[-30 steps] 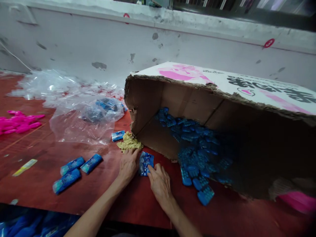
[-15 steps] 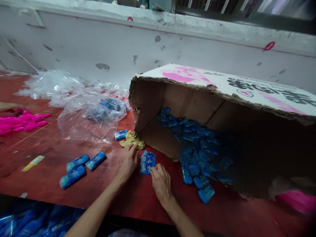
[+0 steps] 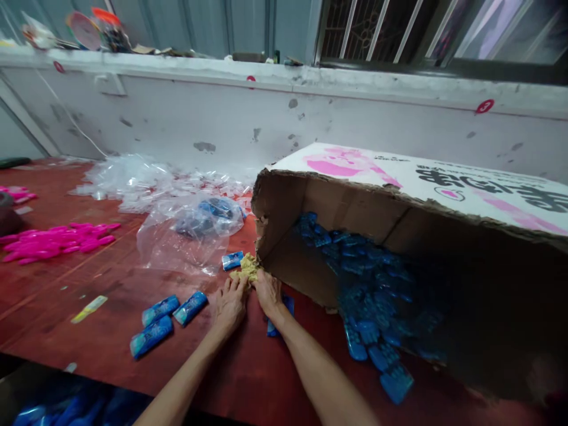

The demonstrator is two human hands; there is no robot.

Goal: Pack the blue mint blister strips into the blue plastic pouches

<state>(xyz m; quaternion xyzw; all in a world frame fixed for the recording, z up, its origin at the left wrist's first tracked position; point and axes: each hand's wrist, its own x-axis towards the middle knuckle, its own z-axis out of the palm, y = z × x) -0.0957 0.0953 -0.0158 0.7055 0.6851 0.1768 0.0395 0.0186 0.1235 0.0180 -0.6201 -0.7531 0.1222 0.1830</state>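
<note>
A crumpled yellow cloth [image 3: 249, 267] lies on the red table against the near left corner of the cardboard box. My left hand [image 3: 231, 305] rests palm down, fingers stretched out and apart, with the fingertips at the cloth's near edge. From the right, my right hand [image 3: 268, 293] has its fingers bent at the cloth and grips its side; the fingertips are partly hidden. Under my right wrist lies a flat blue printed packet [image 3: 287, 305], mostly covered by the arm. Just left of the cloth is a small blue packet [image 3: 232, 261].
A large cardboard box [image 3: 288, 260] lies on its side with many blue packets [image 3: 373, 278] spilling out. Three blue packets [image 3: 153, 336] lie at left. Behind are a clear plastic bag [image 3: 177, 248] and clear plastic pieces [image 3: 128, 177]. Pink pieces [image 3: 62, 241] lie far left.
My right hand has left the flat blue packet and moved up and left to the yellow cloth. My left hand stays by the cloth. The view has tilted up and turned left.
</note>
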